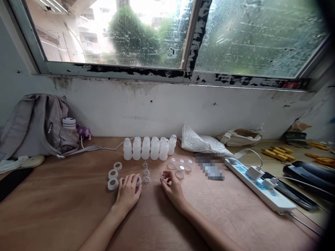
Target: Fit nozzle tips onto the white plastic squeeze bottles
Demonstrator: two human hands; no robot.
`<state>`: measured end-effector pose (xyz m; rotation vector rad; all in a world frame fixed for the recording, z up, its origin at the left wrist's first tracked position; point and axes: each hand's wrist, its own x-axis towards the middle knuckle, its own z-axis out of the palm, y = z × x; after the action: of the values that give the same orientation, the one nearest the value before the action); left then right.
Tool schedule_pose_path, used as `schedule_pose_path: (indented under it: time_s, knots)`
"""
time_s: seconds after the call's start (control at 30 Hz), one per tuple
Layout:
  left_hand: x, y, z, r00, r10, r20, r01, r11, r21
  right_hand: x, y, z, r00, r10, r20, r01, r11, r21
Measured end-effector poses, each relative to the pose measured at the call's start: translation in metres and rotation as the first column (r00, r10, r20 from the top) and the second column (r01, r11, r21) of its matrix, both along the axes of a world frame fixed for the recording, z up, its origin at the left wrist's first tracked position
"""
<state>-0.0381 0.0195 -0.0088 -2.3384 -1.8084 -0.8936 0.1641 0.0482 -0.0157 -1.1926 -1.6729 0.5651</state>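
Observation:
My left hand (128, 192) lies on the wooden table (65, 209), its fingers curled over a white ring-shaped cap (138, 180). My right hand (171, 186) pinches a small clear part (162, 177) at its fingertips. A row of several small translucent bottles (148, 148) stands just beyond both hands. Three white rings (113, 174) lie left of my left hand. Small clear nipples (146, 172) sit between the hands, and clear round lids (180, 168) lie beyond my right hand.
A grey backpack (34, 125) with a white bottle leans at the back left. A white plastic bag (201, 142) and a cloth bag lie at the back. A white power strip (258, 186) with plugged chargers, phones and yellow tools fill the right side.

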Motion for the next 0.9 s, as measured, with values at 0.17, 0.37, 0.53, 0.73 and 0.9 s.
schedule_pose_path:
  time_s: [0.17, 0.37, 0.53, 0.73, 0.9]
  knots:
    - [0.008, -0.008, 0.011, 0.93, -0.165, 0.327, 0.186, 0.982, -0.034, 0.003, -0.018, 0.0, 0.997, -0.003, -0.073, -0.002, 0.998, -0.068]
    - [0.025, -0.022, 0.018, 0.806, -0.22, 0.55, 0.333, 0.936, -0.115, -0.007, -0.032, 0.005, 0.995, 0.094, -0.012, -0.094, 0.995, -0.013]
    - [0.031, -0.025, 0.015, 0.754, -0.181, 0.631, 0.344, 0.928, -0.144, -0.008, -0.041, 0.009, 0.989, 0.144, 0.043, -0.145, 0.989, 0.034]
    - [0.031, -0.029, 0.02, 0.714, -0.2, 0.671, 0.433, 0.879, -0.198, -0.009, -0.056, 0.023, 0.923, 0.372, -0.095, -0.381, 0.918, -0.109]
    - [0.03, -0.03, 0.022, 0.683, -0.2, 0.702, 0.457, 0.868, -0.197, -0.009, -0.058, 0.036, 0.783, 0.363, -0.506, -0.552, 0.78, -0.295]
